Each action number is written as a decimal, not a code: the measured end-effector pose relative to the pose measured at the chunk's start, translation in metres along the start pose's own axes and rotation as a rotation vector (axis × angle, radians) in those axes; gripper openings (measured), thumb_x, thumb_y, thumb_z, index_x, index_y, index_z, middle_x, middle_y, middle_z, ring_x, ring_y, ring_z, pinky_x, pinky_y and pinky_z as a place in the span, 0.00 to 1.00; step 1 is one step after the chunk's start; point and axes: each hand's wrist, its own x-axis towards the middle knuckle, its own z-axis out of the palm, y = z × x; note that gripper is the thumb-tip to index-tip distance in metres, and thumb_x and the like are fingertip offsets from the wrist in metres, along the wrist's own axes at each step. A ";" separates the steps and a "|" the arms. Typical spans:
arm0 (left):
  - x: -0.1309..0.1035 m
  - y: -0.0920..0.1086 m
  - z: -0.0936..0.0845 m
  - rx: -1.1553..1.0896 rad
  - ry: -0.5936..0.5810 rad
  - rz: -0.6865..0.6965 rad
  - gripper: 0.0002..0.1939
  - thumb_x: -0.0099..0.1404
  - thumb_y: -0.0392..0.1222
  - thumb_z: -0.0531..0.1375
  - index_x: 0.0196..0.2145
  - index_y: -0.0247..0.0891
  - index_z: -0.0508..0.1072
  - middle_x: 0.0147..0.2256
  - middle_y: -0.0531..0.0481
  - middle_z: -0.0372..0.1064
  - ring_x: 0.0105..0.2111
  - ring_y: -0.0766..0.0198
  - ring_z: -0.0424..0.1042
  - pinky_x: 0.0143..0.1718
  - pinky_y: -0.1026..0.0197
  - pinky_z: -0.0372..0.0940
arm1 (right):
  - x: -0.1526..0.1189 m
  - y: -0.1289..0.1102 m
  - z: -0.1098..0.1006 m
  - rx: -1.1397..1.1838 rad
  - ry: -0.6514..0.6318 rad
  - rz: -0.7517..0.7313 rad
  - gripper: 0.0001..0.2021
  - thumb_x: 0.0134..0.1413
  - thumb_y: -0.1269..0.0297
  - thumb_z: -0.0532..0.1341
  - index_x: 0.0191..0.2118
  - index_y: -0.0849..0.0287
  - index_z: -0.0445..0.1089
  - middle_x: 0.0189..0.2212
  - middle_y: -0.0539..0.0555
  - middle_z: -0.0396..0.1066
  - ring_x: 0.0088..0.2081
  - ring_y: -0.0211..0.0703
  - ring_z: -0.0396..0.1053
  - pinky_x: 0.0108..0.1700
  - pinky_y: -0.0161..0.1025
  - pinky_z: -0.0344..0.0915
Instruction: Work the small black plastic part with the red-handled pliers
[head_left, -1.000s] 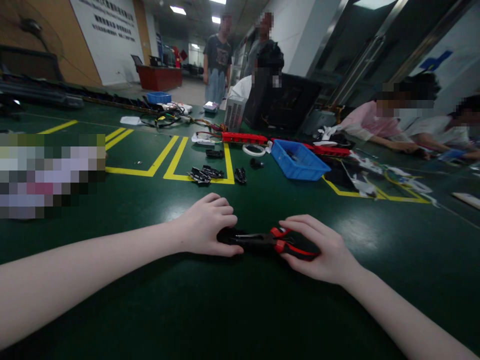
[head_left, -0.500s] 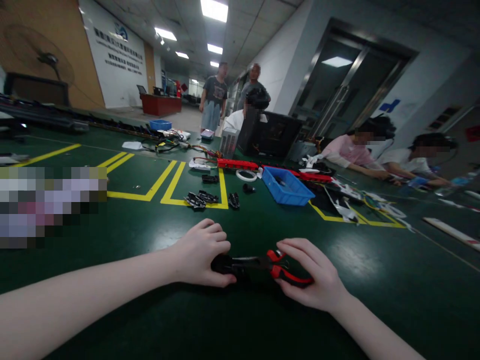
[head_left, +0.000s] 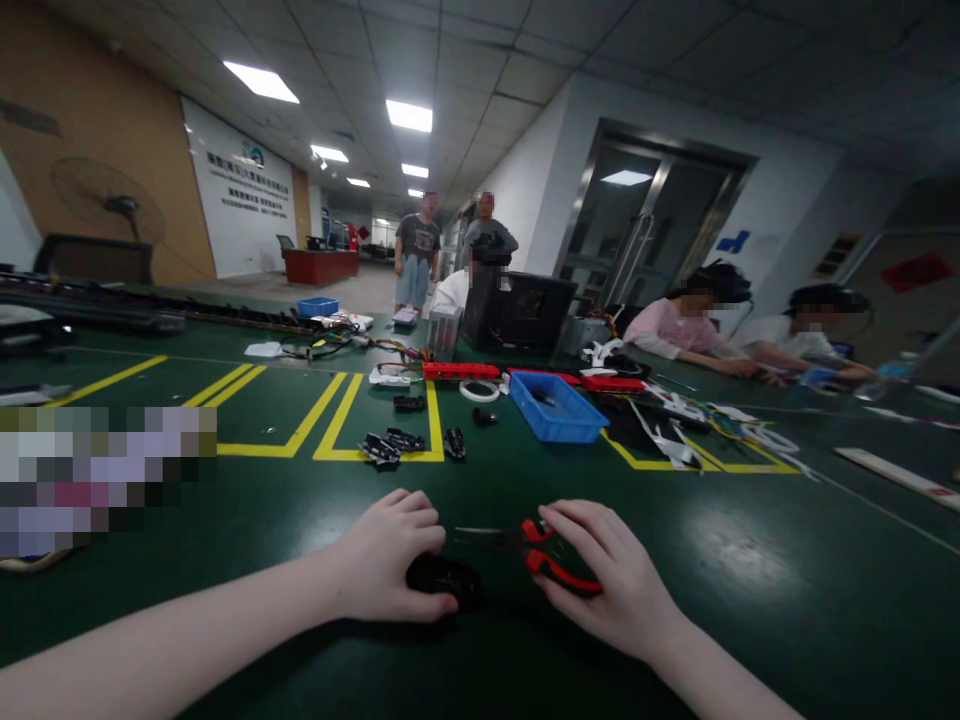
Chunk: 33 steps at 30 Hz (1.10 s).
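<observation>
My left hand (head_left: 390,560) is wrapped round a dark object (head_left: 450,580) low over the green table (head_left: 285,520); its details are too dark to make out. To the right, my right hand (head_left: 607,570) grips long-nose pliers with red and black handles (head_left: 559,570). Their thin jaws point left, just above the dark object, and seem apart from it. Beyond my hands lie several small black parts (head_left: 405,440), and another dark piece (head_left: 484,417) sits by a white ring (head_left: 478,390).
A blue tray (head_left: 559,425) stands behind my right hand, near red strips (head_left: 461,371) and a black computer case (head_left: 517,310). Cables and scraps lie at the right. Two people lean on the table at the right; others are behind the case.
The view has tilted up, so the background sits lower. The pliers' jaws have come away from the dark object in my left hand. Both hands keep their grip.
</observation>
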 end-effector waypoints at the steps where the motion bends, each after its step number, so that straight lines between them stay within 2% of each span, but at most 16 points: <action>1: 0.000 0.000 0.000 -0.006 -0.002 -0.002 0.18 0.55 0.57 0.64 0.29 0.39 0.69 0.32 0.52 0.69 0.38 0.57 0.66 0.41 0.55 0.57 | 0.000 0.000 0.001 -0.001 0.000 0.006 0.25 0.52 0.63 0.63 0.56 0.61 0.63 0.46 0.62 0.70 0.46 0.49 0.70 0.44 0.46 0.71; 7: -0.001 -0.001 0.000 -0.021 0.008 -0.006 0.18 0.55 0.57 0.64 0.29 0.39 0.68 0.31 0.53 0.69 0.38 0.57 0.65 0.44 0.54 0.56 | 0.000 0.003 0.002 0.026 -0.014 0.044 0.25 0.52 0.62 0.63 0.56 0.61 0.63 0.46 0.62 0.69 0.47 0.49 0.70 0.45 0.46 0.71; 11: -0.001 -0.001 0.000 -0.019 0.018 0.000 0.19 0.55 0.58 0.64 0.29 0.39 0.68 0.32 0.52 0.68 0.37 0.57 0.65 0.41 0.55 0.56 | -0.001 0.006 0.003 0.036 -0.040 0.063 0.25 0.52 0.62 0.64 0.57 0.59 0.64 0.47 0.61 0.70 0.47 0.49 0.70 0.45 0.45 0.71; 25: 0.000 0.001 -0.003 -0.035 -0.026 -0.020 0.17 0.56 0.55 0.64 0.31 0.39 0.67 0.33 0.53 0.67 0.38 0.57 0.65 0.40 0.55 0.56 | -0.001 0.000 0.002 0.034 -0.057 -0.027 0.25 0.51 0.62 0.64 0.55 0.58 0.63 0.45 0.61 0.71 0.46 0.50 0.71 0.44 0.48 0.72; 33: 0.001 0.002 -0.004 -0.040 -0.034 -0.016 0.17 0.57 0.55 0.63 0.32 0.39 0.68 0.34 0.52 0.68 0.38 0.57 0.65 0.40 0.55 0.56 | -0.002 0.003 0.004 0.017 -0.060 -0.026 0.25 0.51 0.61 0.65 0.54 0.60 0.63 0.45 0.62 0.70 0.46 0.50 0.71 0.44 0.49 0.72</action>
